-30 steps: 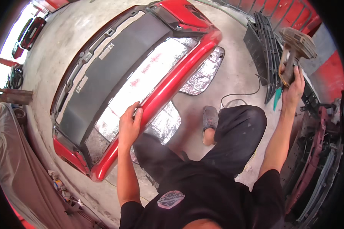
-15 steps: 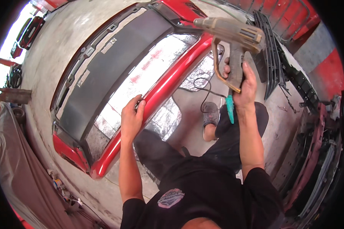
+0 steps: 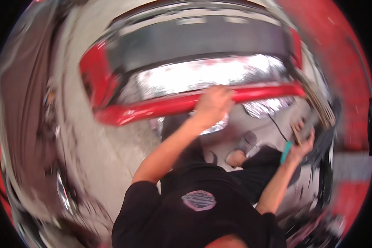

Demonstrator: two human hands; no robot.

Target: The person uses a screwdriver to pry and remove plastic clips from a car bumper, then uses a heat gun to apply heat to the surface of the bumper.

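Observation:
My left hand (image 3: 214, 105) grips the front rail of a large red car bumper (image 3: 144, 107) with a dark grey middle panel (image 3: 198, 38) and a silver foil-covered area (image 3: 202, 72). In my right hand (image 3: 302, 144) is a dusty heat gun (image 3: 318, 109), its body close by the bumper's right end, with a teal piece (image 3: 285, 152) and a dark cord below it. Motion blurs both hands and the tool; whether the gun touches the bumper I cannot tell.
Silver foil pads (image 3: 263, 108) lie under the bumper, near my sandalled foot (image 3: 244, 146). A brown draped cover (image 3: 27, 103) runs along the left. Dark parts (image 3: 318, 153) lie at my right, beside a red wall (image 3: 345, 82) with a grey patch (image 3: 351, 167).
My view has swung round, so the bumper now runs crosswise. My right hand and the heat gun sit lower and farther right in the picture; my left hand stays on the rail.

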